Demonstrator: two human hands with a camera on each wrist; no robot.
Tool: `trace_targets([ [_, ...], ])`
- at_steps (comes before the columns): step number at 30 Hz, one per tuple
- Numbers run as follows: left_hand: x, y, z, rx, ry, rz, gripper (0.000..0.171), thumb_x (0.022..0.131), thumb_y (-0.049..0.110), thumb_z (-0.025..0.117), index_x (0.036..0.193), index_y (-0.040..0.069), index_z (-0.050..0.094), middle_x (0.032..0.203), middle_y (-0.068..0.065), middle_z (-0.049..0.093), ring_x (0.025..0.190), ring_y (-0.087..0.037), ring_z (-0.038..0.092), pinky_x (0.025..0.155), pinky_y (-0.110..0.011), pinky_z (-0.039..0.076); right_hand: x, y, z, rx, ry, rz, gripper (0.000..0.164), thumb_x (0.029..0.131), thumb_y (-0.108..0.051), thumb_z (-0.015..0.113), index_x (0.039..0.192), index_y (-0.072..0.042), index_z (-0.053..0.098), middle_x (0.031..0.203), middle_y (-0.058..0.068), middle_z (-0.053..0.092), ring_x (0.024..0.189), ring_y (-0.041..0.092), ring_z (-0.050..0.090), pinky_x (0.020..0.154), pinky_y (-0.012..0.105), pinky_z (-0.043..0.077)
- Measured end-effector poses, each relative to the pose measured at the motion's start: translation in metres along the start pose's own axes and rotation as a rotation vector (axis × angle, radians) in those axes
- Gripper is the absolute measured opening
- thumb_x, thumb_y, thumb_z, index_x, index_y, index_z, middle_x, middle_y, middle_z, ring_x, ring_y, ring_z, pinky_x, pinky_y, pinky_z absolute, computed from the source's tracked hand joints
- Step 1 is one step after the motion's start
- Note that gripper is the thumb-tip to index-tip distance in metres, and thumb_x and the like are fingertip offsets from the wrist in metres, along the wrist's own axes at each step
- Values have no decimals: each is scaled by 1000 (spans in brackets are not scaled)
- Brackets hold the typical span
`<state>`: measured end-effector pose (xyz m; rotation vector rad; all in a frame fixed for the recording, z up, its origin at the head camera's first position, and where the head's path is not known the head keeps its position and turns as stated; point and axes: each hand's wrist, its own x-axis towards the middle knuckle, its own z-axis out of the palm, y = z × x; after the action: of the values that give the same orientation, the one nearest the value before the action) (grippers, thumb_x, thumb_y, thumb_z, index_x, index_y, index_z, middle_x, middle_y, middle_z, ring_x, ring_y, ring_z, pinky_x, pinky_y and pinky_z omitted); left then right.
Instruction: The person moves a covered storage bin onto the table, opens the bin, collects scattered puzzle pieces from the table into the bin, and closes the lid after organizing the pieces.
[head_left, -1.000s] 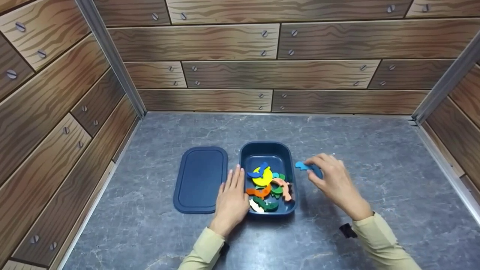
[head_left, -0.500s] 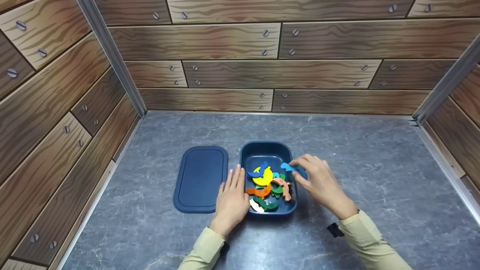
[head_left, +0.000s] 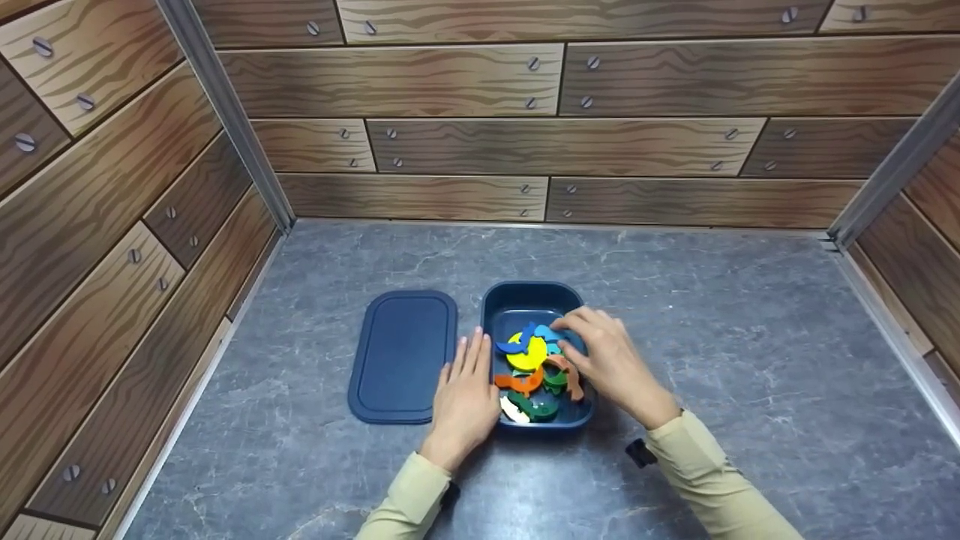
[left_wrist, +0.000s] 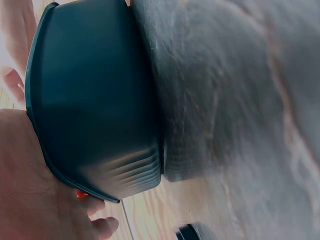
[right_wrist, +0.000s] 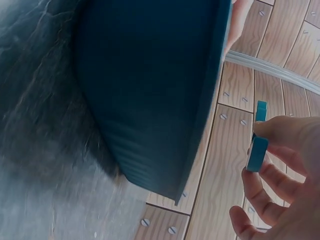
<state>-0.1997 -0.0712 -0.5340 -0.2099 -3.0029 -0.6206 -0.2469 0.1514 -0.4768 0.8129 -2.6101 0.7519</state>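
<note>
Between thumb and fingers, my right hand (head_left: pixel 606 360) pinches a light blue, thick, flat shaped piece (right_wrist: pixel 257 154), over the right side of the dark blue box (head_left: pixel 525 296). My left hand (head_left: pixel 463 401) lies along the box's left rim with its fingers straight. In the box lie a yellow round piece (head_left: pixel 527 354), a blue curved piece (head_left: pixel 513 346), an orange piece (head_left: pixel 519 382), a peach piece (head_left: pixel 574 381), a dark green piece (head_left: pixel 534 408) and a white piece (head_left: pixel 513 409). More green pieces show partly under these. Only the box's outer wall shows in both wrist views.
A dark blue lid (head_left: pixel 403 356) lies flat on the grey marbled table (head_left: pixel 720 300), left of the box and my left hand. Walls with a wooden plank pattern (head_left: pixel 450 142) rise at the back and both sides.
My right hand has moved left with the light blue piece, from beside the box to over its inside. The left hand has stayed at the box's left edge.
</note>
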Motion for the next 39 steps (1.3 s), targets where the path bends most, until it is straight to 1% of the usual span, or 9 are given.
trace_targets([
  [7, -1, 0, -1, -13, -5, -2, 63, 101, 22, 46, 158, 12, 22, 164, 0, 11, 149, -26, 12, 114, -55, 23, 5, -2, 11, 5, -19, 7, 20, 90, -11, 72, 109, -16, 72, 104, -3, 63, 89, 21, 55, 78, 40, 40],
  [15, -1, 0, 1, -6, 2, 1, 63, 101, 22, 47, 158, 12, 22, 164, 0, 11, 149, -25, 11, 114, -55, 23, 7, -3, 25, 0, -31, 9, 20, 88, -10, 74, 108, -15, 72, 104, -3, 64, 92, 22, 57, 81, 43, 44],
  [18, 0, -1, 1, -5, 10, 6, 63, 100, 22, 48, 158, 11, 23, 164, -1, 13, 149, -26, 12, 114, -55, 24, 7, -3, 29, 9, -36, -3, 27, 88, -12, 75, 114, -15, 71, 107, -1, 63, 93, 22, 55, 81, 43, 43],
  [22, 0, 0, 1, -2, 12, 9, 63, 100, 22, 49, 157, 10, 24, 164, -2, 14, 149, -26, 13, 113, -55, 25, 6, -4, 33, 17, -35, -15, 42, 86, -17, 77, 127, -15, 66, 116, 2, 60, 96, 22, 53, 81, 42, 40],
  [25, 1, 0, 0, -3, 7, 6, 64, 100, 22, 49, 157, 11, 24, 164, -1, 14, 149, -26, 13, 113, -55, 24, 5, -5, 34, 13, -20, -15, 46, 85, -18, 78, 129, -16, 65, 120, 3, 58, 98, 23, 52, 82, 43, 39],
  [30, 0, 0, 0, -1, 13, 5, 64, 99, 22, 49, 157, 11, 24, 164, -2, 14, 149, -26, 13, 114, -55, 24, 1, -10, 33, 27, 13, -5, 41, 88, -17, 76, 127, -15, 66, 120, 3, 59, 97, 22, 52, 81, 42, 39],
  [35, -1, 0, 0, -8, 16, 5, 64, 99, 22, 49, 157, 11, 24, 164, -2, 14, 149, -25, 13, 113, -55, 25, -6, -18, 36, 80, 59, 6, 36, 88, -14, 75, 124, -14, 67, 120, 3, 60, 96, 22, 54, 83, 41, 42],
  [39, -1, 0, 0, -9, 12, 10, 63, 101, 23, 47, 158, 11, 23, 164, -2, 14, 149, -25, 12, 113, -55, 24, -10, -26, 41, 130, 100, 0, 34, 89, -11, 73, 123, -11, 68, 122, 5, 60, 95, 22, 54, 81, 40, 45],
])
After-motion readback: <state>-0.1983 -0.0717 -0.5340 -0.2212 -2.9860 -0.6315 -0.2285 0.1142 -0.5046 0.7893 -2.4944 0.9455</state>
